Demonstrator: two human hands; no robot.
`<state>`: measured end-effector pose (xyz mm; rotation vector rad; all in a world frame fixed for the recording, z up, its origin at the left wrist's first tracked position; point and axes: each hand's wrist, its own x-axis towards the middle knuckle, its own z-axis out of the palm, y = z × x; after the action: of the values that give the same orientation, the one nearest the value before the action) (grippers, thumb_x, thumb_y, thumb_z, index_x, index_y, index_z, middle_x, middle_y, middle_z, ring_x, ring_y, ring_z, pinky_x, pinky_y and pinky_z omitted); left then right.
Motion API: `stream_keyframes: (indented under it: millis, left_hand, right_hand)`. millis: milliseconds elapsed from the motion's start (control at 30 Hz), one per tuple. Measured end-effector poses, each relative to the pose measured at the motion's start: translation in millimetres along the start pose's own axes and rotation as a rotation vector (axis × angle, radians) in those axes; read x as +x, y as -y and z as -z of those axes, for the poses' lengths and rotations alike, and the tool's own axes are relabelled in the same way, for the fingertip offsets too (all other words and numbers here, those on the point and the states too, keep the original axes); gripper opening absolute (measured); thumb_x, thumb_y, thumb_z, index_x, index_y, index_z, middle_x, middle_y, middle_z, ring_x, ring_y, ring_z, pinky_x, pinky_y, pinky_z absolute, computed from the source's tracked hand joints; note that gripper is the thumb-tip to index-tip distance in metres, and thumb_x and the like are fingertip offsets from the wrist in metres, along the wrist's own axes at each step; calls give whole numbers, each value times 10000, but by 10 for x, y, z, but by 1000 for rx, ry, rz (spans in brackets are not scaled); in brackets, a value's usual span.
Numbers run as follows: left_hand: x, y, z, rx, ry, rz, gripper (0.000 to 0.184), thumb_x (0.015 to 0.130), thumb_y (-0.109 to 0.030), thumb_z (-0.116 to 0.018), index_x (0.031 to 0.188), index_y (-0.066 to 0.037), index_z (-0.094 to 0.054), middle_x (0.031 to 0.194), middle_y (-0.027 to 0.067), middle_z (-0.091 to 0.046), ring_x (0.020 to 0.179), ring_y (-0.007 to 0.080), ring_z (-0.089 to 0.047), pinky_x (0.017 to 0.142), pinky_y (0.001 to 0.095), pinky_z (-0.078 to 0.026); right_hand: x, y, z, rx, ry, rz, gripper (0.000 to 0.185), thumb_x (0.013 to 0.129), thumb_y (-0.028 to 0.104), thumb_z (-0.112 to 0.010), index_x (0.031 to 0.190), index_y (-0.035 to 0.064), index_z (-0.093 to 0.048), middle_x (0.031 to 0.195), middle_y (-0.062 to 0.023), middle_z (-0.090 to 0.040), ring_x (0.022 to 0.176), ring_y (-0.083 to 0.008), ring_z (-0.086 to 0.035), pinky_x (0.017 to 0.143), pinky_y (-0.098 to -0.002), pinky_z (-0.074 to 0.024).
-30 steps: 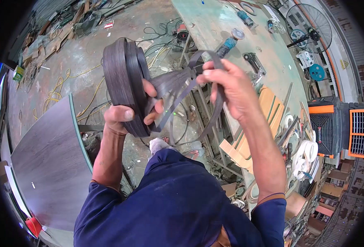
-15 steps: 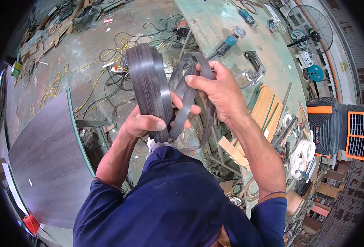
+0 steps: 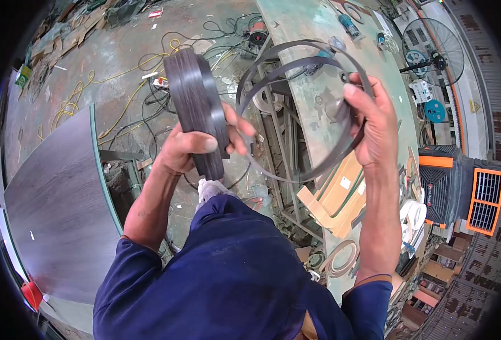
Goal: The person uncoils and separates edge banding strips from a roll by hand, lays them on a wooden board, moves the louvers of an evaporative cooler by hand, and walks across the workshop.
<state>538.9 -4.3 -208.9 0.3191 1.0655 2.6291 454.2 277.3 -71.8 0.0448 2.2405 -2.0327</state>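
Strip roll [image 3: 185, 93] | dark wood grain, pale sheen | loose loops [image 3: 341, 148] thin, curved

Yellow triangular sign [image 3: 475, 106] on white panel [image 3: 469, 85], red lettering [image 3: 430, 194] on black case [image 3: 444, 190], illegible

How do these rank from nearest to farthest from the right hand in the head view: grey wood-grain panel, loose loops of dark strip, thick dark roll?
1. Loose loops of dark strip: held in the right hand.
2. Thick dark roll: in the left hand, left of the loops.
3. Grey wood-grain panel: far left, past the left forearm.
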Motion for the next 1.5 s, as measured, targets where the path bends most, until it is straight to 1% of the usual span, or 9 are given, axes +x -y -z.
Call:
stream_keyframes:
  millis: [300,600,800,1000,1033,1100,1300,1400,1500]
  left_hand:
    - [-17,-177,206,-117,-5,-171,584,743,-225,-697,1251,34,-571,1068,281,-690,788,285,-721,738,370,-608]
    - [166,-111,-175,8,55,-56,683,733,-318,-737,1276,66,-582,1277,323,-626,842,277,-694,731,348,-567]
    - [262,7,-396,111,190,30,782,695,-368,-768,1310,89,-607,1230,237,-631,826,208,-661,753,326,-536]
    - [349,-62,-554,358,66,62,714,686,-302,-745,1296,51,-632,1080,125,-663,846,162,-622,795,306,-501]
    - [343,-87,-521,359,69,74,569,716,-253,-763,1237,-34,-699,1066,58,-657,1022,176,-618,944,343,-475]
    - [342,-114,-492,423,79,51,548,724,-239,-764,1229,-35,-700,1061,55,-659,1020,172,-618,942,338,-475]
    - [319,-88,-437,535,63,39,509,737,-195,-753,1214,-29,-691,1054,47,-656,964,147,-605,880,320,-485]
    - [288,-25,-482,587,25,30,522,706,-166,-729,1199,-5,-674,1024,42,-635,913,126,-576,825,292,-472]
    - [238,-81,-572,590,1,80,488,706,-138,-726,1175,-13,-681,1012,21,-624,925,111,-562,834,291,-467]
  right_hand:
    - [-38,149,134,77,-54,54,350,873,75,-793,1181,63,-626,922,17,-669,722,-32,-635,500,-177,-385]
    - [-119,-37,-206,3,47,54,397,865,102,-824,1207,71,-624,972,13,-662,701,-16,-602,503,-179,-353]
    - [-188,-105,-460,-18,75,73,392,895,95,-805,1228,35,-609,1002,-26,-663,853,-93,-640,760,-248,-524]
    - [-267,-35,-470,-185,109,14,454,861,73,-815,1255,43,-592,1020,-51,-691,900,-113,-660,804,-281,-537]
    - [-265,-60,-449,-208,130,26,474,858,76,-819,1269,48,-585,1021,-50,-691,908,-117,-661,810,-286,-537]
    - [-247,-135,-412,-191,175,31,553,842,86,-835,1319,60,-557,1030,-53,-691,945,-133,-662,827,-302,-539]
    - [-255,-99,-461,-178,132,-140,545,828,50,-816,1308,72,-560,995,-44,-688,859,-123,-655,783,-302,-531]
    - [-239,-104,-483,-193,165,-132,515,833,17,-775,1293,133,-575,852,38,-629,701,-30,-559,562,-225,-357]
    - [-196,-181,-480,-182,185,-138,496,832,9,-750,1282,128,-580,843,41,-634,690,-29,-557,544,-220,-334]
